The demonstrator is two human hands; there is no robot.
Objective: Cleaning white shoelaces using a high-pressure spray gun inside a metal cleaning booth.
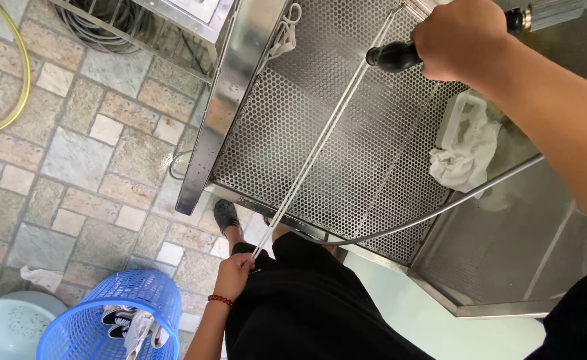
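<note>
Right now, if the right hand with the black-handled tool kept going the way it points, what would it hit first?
Probably the white shoelaces stretched taut over the perforated steel tray, just beyond the right hand; depth is unclear.

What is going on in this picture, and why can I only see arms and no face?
The camera sits on the person's head and looks straight down, so you see only their arms, black clothes and a foot in a dark shoe.

The right hand grips the black handle of a spray nozzle with a thin hose running from it. The left hand, with a red bead bracelet, holds the ends of long white laces stretched tight across a metal tray full of small holes. It looks like a washing table.

On the tray's far side lies a crumpled white cloth. On the stone floor stands a blue basket with shoes inside, beside a pale basin.
</note>
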